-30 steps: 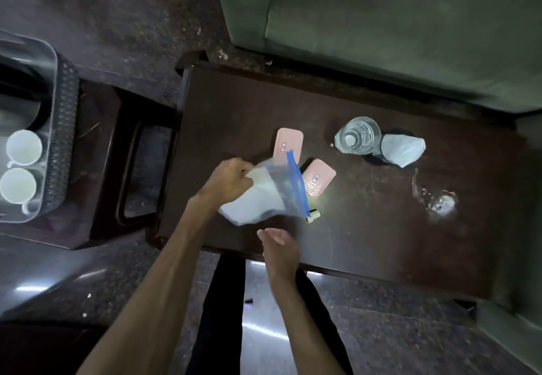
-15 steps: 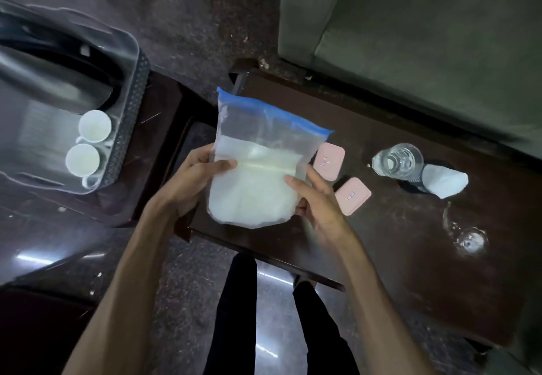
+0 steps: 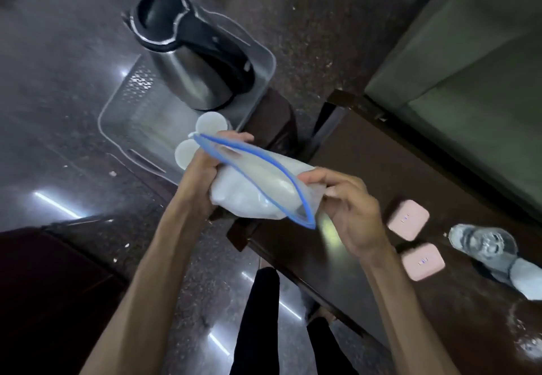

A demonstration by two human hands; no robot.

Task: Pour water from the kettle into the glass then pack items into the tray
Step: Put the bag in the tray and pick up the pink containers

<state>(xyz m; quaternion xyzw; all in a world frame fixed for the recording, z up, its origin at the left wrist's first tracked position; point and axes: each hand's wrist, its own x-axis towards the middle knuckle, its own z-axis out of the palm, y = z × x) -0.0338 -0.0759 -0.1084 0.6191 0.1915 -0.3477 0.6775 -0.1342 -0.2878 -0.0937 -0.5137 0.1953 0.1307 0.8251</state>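
Observation:
A clear zip bag with a blue seal and white powder inside is held in the air, tilted, by both hands. My left hand grips its upper left end and my right hand pinches its right side. Behind the bag lies the clear plastic tray, with a steel kettle with black lid and handle standing in it and two white cups partly hidden by my left hand. The glass of water stands on the dark table at the right.
Two pink cases lie on the table beside the glass, with a crumpled white tissue and a wet patch further right. The tray rests on a dark stool. A green sofa runs behind the table. My legs are below.
The bag was lifted from the table, taken in both hands, then carried left and tilted flat near the tray. The view swung left, bringing the kettle into sight.

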